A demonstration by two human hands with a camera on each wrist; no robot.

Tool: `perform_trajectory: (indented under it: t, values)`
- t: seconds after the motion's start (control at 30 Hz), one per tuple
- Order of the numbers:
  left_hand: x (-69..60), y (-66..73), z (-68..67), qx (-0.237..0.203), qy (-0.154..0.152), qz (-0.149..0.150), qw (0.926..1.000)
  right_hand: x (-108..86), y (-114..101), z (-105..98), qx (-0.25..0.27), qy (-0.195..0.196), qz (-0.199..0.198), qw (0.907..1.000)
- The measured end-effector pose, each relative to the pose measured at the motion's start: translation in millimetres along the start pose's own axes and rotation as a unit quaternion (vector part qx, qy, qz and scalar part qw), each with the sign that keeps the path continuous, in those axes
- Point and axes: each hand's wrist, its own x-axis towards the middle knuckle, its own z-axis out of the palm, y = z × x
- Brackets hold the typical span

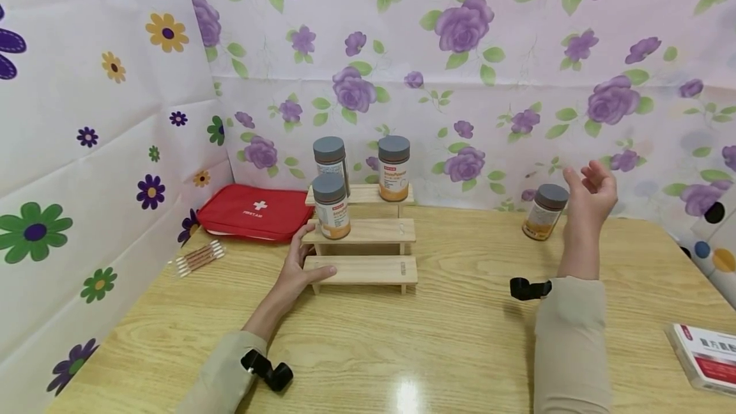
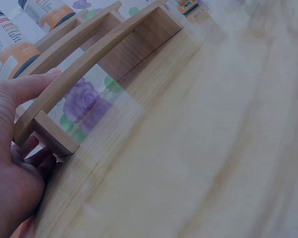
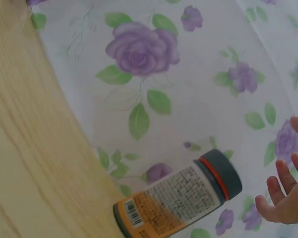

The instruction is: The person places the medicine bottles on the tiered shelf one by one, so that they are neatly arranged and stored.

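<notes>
A three-tier wooden riser (image 1: pixel 368 267) stands on the table, its left end gripped by my left hand (image 1: pixel 298 268). In the left wrist view the thumb lies on the lowest step (image 2: pixel 84 69) and the other fingers curl beneath it. Two grey-capped supplement bottles, the right one (image 1: pixel 394 171) facing forward, stand on the top tier; another bottle (image 1: pixel 331 209) is on the middle tier, at its left. My right hand (image 1: pixel 592 193) is raised with loosely bent fingers, holding nothing. Just left of it, apart from it, one more bottle (image 1: pixel 544 214) stands on the table.
A red first-aid pouch (image 1: pixel 255 213) lies left of the riser, with a pack of cotton swabs (image 1: pixel 198 259) in front of it. At the right edge is a white and red box (image 1: pixel 707 356). Flowered cloth (image 1: pixel 471 94) hangs behind the table.
</notes>
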Motion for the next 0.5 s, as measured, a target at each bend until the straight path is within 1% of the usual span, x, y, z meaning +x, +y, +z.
perform_trajectory:
  t: [0.07, 0.2, 0.33, 0.5]
  values:
    - [-0.5, 0.8, 0.3, 0.0, 0.0, -0.001, 1.0, 2.8, 4.0, -3.6, -0.004, -0.004, 0.005, 1.0]
    - [-1.2, 1.0, 0.6, 0.001, 0.002, -0.006, 1.0, 6.9, 11.3, -8.0, -0.031, -0.018, 0.039, 0.9986]
    - [-0.4, -0.1, 0.2, 0.003, 0.002, -0.007, 1.0, 9.9, 17.8, -9.0, -0.079, -0.039, 0.072, 0.9935]
    - [0.7, -0.4, -0.7, 0.004, 0.0, -0.005, 1.0, 14.5, 26.0, -9.0, -0.116, -0.056, 0.091, 0.9875]
